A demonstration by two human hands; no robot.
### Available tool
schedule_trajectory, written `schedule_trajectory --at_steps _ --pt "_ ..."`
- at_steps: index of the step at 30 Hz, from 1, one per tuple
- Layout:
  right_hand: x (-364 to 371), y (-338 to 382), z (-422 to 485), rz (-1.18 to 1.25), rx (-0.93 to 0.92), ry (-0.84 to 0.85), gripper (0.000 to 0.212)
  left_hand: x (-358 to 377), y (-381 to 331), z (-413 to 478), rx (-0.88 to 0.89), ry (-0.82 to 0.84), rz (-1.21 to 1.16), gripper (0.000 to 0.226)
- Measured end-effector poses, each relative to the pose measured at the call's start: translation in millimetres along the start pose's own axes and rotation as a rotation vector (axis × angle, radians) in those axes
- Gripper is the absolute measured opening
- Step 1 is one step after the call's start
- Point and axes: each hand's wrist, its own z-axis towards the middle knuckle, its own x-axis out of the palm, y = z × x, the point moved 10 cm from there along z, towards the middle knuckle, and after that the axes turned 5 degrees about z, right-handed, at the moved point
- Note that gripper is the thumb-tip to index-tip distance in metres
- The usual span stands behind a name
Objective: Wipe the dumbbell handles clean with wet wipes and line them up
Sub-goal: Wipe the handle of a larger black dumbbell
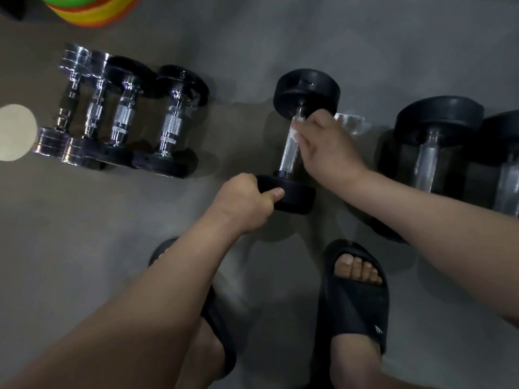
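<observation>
Counting dumbbells: seven are lying on the floor (pixel 112 220), a row of four (pixel 123 119) at left, one middle dumbbell (pixel 290 154) between, a pair (pixel 432 153) at right.
Left grip (pixel 247 200): fingers are curling closed round the middle dumbbell's near plate.
Right grip (pixel 328 147): is pinching a white wipe (pixel 295 133) against the handle's far end.
Hidden: rightmost dumbbell is running off frame; fingers are covering most of the wipe.

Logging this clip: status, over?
Left hand grips middle dumbbell by near head. Right hand holds wet wipe on its handle. Nothing in the way.
</observation>
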Motion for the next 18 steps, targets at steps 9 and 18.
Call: schedule_trajectory --at_steps 9,18 --pt "-0.8 -7.8 22.8 -0.038 0.062 0.023 0.025 -1.5 1.4 -4.2 -0.002 0.036 -0.054 0.060" --pt "-9.0 -5.2 16.1 -0.090 -0.010 -0.056 0.031 0.4 7.7 -1.9 -0.014 0.075 -0.176 0.035"
